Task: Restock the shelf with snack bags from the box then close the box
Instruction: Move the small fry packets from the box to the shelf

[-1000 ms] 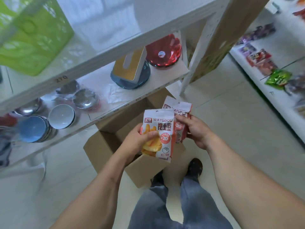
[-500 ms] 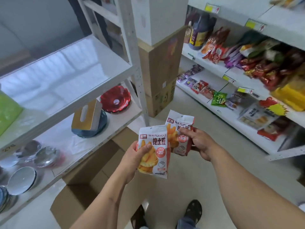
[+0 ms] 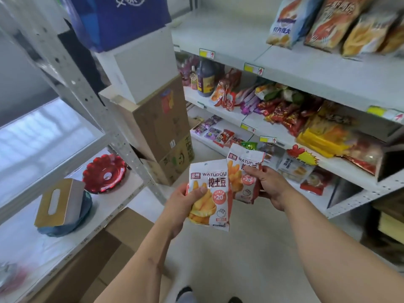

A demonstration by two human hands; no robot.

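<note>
Restocking step: left hand (image 3: 182,206) and right hand (image 3: 272,189) each grip one bag (image 3: 209,195), (image 3: 243,171). The shelf (image 3: 341,169) lies beyond; placement presumably follows. Box (image 3: 122,243) stays below-left, open.

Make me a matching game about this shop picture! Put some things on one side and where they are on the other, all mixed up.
Things:
1. Red dish
2. Dark sauce bottle
3. Front snack bag
4. Back snack bag

Places:
A. In the right hand
B. On the left shelf, behind the tissue box
C. In the left hand
D. On the right shelves, near the far end

Pairs: 1-B, 2-D, 3-C, 4-A
</note>
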